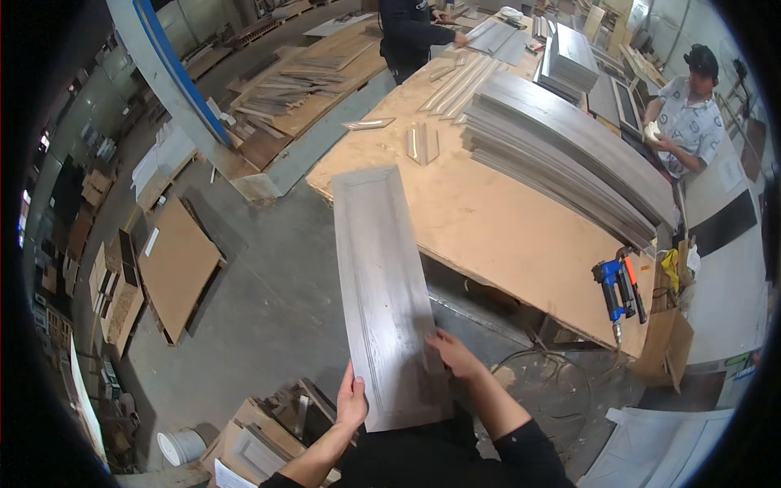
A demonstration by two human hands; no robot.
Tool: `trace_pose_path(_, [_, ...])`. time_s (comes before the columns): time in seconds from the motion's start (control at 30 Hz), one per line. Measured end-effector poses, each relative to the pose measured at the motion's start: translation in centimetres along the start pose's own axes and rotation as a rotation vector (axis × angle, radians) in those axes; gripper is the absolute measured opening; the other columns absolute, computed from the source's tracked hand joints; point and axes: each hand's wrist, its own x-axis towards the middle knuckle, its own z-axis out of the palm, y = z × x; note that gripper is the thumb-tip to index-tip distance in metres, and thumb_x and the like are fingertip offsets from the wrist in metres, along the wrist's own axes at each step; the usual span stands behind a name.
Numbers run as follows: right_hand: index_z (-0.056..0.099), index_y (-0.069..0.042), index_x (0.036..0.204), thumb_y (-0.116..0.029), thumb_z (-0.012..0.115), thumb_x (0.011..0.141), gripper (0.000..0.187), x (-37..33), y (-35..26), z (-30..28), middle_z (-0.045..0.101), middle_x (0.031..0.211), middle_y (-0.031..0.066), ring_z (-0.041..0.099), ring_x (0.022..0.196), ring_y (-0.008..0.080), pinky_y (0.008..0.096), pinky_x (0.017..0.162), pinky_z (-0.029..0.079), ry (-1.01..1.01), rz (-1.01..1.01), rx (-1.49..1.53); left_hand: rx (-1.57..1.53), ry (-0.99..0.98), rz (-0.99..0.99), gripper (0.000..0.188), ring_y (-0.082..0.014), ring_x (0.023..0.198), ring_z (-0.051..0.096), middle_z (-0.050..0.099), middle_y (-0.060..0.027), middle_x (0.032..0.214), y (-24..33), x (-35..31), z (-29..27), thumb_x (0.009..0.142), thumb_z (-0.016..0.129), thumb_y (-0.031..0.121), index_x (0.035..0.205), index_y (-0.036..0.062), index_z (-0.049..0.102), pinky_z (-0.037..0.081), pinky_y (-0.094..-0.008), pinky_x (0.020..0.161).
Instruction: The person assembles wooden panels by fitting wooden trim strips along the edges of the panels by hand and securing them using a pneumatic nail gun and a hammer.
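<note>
A long grey wood-grain cabinet door with a raised border slants up in front of me, its far end beside the worktable's corner. My left hand is closed on its lower left edge, thumb on the face. On the right edge, a little higher up, my right hand is closed too, some of its fingers hidden. A tall stack of similar grey panels lies on the wooden worktable. Short trim pieces lie near the table's left side.
A blue nail gun with a hose and an orange-and-black tool rest at the table's near right corner. One person works at the far end, another stands right. Scrap panels and a white bucket are low left.
</note>
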Motion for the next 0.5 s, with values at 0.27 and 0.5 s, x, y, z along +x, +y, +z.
trace_pose_path(0.27, [0.056, -0.01, 0.13, -0.031, 0.058, 0.1, 0.037, 10.0, -5.9, 7.4, 0.063, 0.123, 0.0067, 0.062, 0.108, 0.0196, 0.0416, 0.089, 0.049, -0.012, -0.167, 0.397, 0.235, -0.222, -0.009, 0.054, -0.0159, 0.132, 0.052, 0.053, -0.0084, 0.151, -3.8, 1.2, -15.9, 0.106, 0.044, 0.008, 0.16, 0.0066, 0.035, 0.039, -0.0279, 0.11])
trace_pose_path(0.5, [0.058, -0.01, 0.118, -0.032, 0.058, 0.1, 0.029, 4.6, -2.8, 10.3, 0.068, 0.098, 0.0066, 0.068, 0.085, 0.0182, 0.0347, 0.073, 0.056, 0.112, -0.165, 0.399, 0.169, -0.047, -0.16, 0.042, -0.0165, 0.124, 0.06, 0.067, -0.008, 0.134, -4.2, 4.5, -23.6, 0.103, 0.053, 0.015, 0.143, 0.0034, 0.057, 0.043, -0.0295, 0.108])
